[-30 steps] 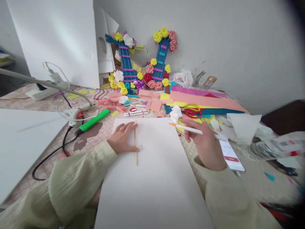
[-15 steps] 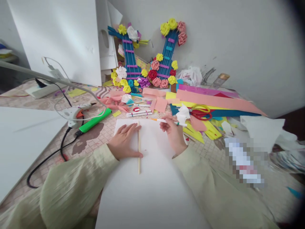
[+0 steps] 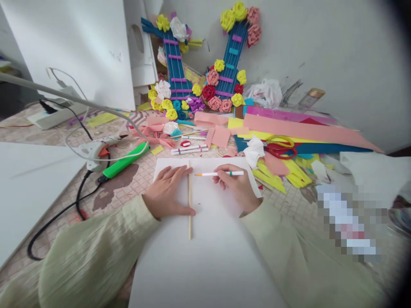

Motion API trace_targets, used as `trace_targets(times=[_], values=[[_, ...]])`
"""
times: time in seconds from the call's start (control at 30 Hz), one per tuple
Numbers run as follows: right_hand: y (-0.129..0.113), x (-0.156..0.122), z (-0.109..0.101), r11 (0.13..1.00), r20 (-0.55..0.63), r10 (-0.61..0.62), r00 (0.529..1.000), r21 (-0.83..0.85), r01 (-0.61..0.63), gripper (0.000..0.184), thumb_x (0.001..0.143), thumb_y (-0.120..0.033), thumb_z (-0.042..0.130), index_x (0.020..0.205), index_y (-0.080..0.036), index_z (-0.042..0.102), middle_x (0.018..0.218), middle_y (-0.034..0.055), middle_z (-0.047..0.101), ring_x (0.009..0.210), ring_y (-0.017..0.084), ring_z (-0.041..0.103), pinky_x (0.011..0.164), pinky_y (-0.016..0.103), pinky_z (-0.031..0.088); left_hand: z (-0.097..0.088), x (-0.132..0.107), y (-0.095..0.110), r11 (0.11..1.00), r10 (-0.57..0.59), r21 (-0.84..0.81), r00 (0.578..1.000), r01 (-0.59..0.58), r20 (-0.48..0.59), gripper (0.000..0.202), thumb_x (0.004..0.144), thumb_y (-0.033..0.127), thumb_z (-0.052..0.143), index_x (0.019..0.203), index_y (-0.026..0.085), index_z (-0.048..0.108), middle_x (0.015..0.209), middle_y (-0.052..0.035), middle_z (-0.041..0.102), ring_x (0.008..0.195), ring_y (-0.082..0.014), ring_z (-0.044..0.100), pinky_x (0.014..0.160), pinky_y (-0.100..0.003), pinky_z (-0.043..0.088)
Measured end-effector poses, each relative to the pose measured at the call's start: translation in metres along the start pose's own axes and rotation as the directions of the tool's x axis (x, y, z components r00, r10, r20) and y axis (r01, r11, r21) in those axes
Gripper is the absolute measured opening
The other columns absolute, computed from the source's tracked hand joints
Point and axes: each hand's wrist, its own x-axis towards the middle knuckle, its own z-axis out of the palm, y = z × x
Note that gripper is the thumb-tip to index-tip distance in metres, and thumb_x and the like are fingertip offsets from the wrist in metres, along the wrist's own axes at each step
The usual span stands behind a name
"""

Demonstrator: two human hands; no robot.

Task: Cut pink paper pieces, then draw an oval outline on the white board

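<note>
My left hand (image 3: 169, 191) lies spread on a white sheet (image 3: 202, 265), its thumb and fingertips touching a thin wooden stick (image 3: 190, 226) that points away from me. Part of the stick is under the fingers. To the right of the stick, my right hand (image 3: 236, 187) is closed on a white marker pen (image 3: 209, 174) with a green band. The pen's orange tip points left, close to the stick and apart from it. A tiny red mark (image 3: 199, 204) shows on the sheet.
A hot glue gun (image 3: 96, 152) and a green lighter-like stick (image 3: 126, 160) lie left, with cables and a power strip (image 3: 58, 112). Two flower-trimmed blue paper guitars (image 3: 177, 70) lean on the wall. Red and yellow scissors (image 3: 281, 149), other markers (image 3: 189, 150) and paper strips lie behind.
My right hand has lowered and turned the marker pen nearly level, its tip now nearer the stick. My left hand stays on the stick. The camera view has shifted slightly.
</note>
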Motion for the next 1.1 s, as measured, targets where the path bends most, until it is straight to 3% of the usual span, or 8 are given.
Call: trace_targets(times=[0.23,0.47,0.8,1.1], values=[[0.0069,0.0078,-0.0073,0.995,-0.182,-0.006,0.983,0.097,0.024,0.009,0.068,-0.023,0.064,0.069,-0.015,0.06,0.049,-0.0029,0.055,0.044,0.009,0.049,0.041,0.021,0.035,-0.0005,0.0002,-0.0008,1.0,-0.013,-0.012,1.0,0.013,0.003,0.109,0.048,0.08,0.047,0.133,0.016,0.025,0.136,-0.0144,0.034,0.125,-0.0287,0.029,0.106,-0.042,0.011],[0.008,0.0035,-0.0077,0.99,-0.041,0.052,0.998,0.133,-0.046,0.008,0.07,-0.02,0.058,0.067,-0.014,0.062,0.051,0.0,0.058,0.047,0.012,0.052,0.042,0.022,0.036,0.0011,0.0006,-0.0012,1.0,-0.018,-0.023,1.0,0.018,-0.007,0.108,0.047,0.08,0.049,0.133,0.018,0.025,0.135,-0.0137,0.036,0.124,-0.0286,0.032,0.106,-0.042,0.012],[0.0027,0.0014,-0.004,0.998,0.002,0.037,0.999,-0.049,-0.037,0.006,0.071,-0.02,0.061,0.07,-0.014,0.06,0.056,0.0016,0.062,0.05,0.011,0.055,0.045,0.021,0.04,-0.001,0.0013,0.0009,0.999,-0.024,-0.021,1.0,0.024,0.008,0.11,0.047,0.08,0.048,0.133,0.016,0.025,0.135,-0.0136,0.035,0.125,-0.028,0.031,0.106,-0.042,0.012],[0.002,0.0006,-0.0022,0.996,0.005,0.033,0.999,-0.079,-0.033,0.008,0.071,-0.022,0.061,0.069,-0.014,0.061,0.056,0.0015,0.063,0.049,0.011,0.054,0.046,0.022,0.04,-0.0012,0.0009,0.0007,1.0,-0.019,-0.005,1.0,0.019,0.007,0.109,0.048,0.08,0.047,0.132,0.015,0.026,0.135,-0.0132,0.036,0.124,-0.0277,0.031,0.106,-0.041,0.012]])
